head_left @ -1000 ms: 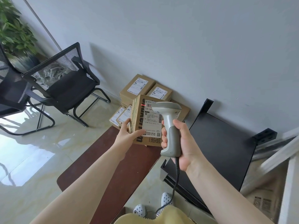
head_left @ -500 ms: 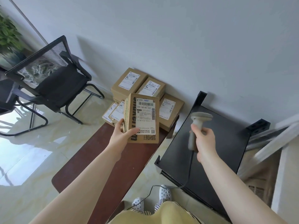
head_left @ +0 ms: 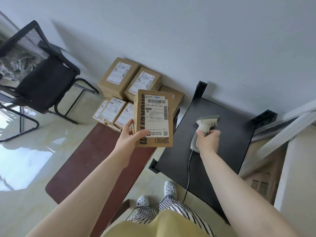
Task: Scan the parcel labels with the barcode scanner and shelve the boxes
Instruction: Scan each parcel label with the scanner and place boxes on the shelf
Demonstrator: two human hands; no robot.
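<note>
The left hand (head_left: 132, 135) grips a cardboard parcel (head_left: 153, 118) by its lower left corner, thumb across the front face and fingers wrapped behind, holding it upright in the air above the far end of the brown bench (head_left: 95, 161). The parcel's white shipping label (head_left: 156, 115) faces the camera — a barcode runs along its top, another down its right side, and a QR code is printed on the cardboard just under it. To the right of the bench stands a black shelf (head_left: 227, 139), and over its top panel the right hand (head_left: 207, 140) is curled round the handle of the grey barcode scanner (head_left: 204, 127), whose head points away toward the wall; whether the scanner touches the panel cannot be told. Its cable (head_left: 189, 171) trails from the handle back across the panel toward the person. At the bench's far end, against the wall, the other parcels (head_left: 130, 82) are stacked — two larger boxes on top with labels up, several smaller ones in front of them, one partly hidden behind the held parcel. To the left of the bench, well apart, stands a black mesh chair (head_left: 39, 74) on the glossy floor. Beside the bench's near end, white perforated clogs (head_left: 170, 187) and striped trousers show.
</note>
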